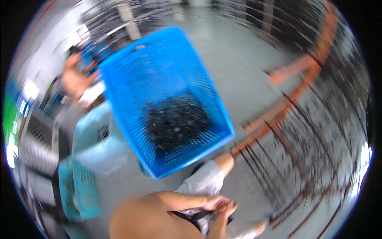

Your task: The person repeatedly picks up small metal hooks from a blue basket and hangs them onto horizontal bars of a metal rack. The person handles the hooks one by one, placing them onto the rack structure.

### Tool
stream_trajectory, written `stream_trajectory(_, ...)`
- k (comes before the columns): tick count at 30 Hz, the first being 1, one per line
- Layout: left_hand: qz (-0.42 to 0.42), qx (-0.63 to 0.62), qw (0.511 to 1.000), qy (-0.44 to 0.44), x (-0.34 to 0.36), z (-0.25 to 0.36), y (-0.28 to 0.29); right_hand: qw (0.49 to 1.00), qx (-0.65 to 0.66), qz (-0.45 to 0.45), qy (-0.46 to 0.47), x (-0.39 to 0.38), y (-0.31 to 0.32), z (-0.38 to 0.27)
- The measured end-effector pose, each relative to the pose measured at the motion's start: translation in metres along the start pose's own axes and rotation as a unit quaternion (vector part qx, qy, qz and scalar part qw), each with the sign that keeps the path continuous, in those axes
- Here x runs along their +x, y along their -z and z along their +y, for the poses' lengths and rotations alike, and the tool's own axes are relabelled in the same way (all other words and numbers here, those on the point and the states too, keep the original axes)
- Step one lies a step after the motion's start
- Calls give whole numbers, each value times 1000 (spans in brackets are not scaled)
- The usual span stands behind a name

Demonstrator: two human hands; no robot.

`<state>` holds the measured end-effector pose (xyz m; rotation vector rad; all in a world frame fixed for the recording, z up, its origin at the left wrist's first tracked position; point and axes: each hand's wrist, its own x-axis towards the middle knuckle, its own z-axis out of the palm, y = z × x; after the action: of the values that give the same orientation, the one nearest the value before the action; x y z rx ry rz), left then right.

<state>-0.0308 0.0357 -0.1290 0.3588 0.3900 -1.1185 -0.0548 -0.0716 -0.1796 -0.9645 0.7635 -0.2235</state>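
Observation:
My left hand and my right hand are close together low in the head view, over my lap. Both look closed, with fingers pinched around something small that blur hides; a dark bit shows near the fingertips. Beyond my knees a large blue plastic crate with perforated walls stands tilted in the view. In its near end lies a heap of small black parts. Neither hand touches the crate.
Left of the crate sits a translucent bag with dark pieces inside, and a teal basket beside it. An orange metal rack with thin dark rods runs along the right. Another person sits at the far left.

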Motion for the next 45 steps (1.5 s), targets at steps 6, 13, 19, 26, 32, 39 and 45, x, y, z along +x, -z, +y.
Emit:
stream_trajectory(6,58,125,987,-85,12,77,-71,989,-52,87,105,75,11,-179)
stream_trajectory(13,219,184,932,-223,95,174,-84,931,116,319,131,186,123,-301)
stream_trajectory(19,346,232,878,-236,134,204,-94,887,-249,389,19,232,228,-263)
stream_trajectory(26,511,505,682,-137,170,217,-19,791,-478,334,-184,236,249,-216)
stream_trajectory(32,497,739,433,-134,184,216,19,925,-278,190,-176,245,274,-165)
stream_trajectory(39,481,625,612,-56,171,221,6,943,-254,188,-104,234,262,-158)
stream_trajectory(45,463,588,645,-153,163,235,-6,935,-266,228,-51,218,245,-186)
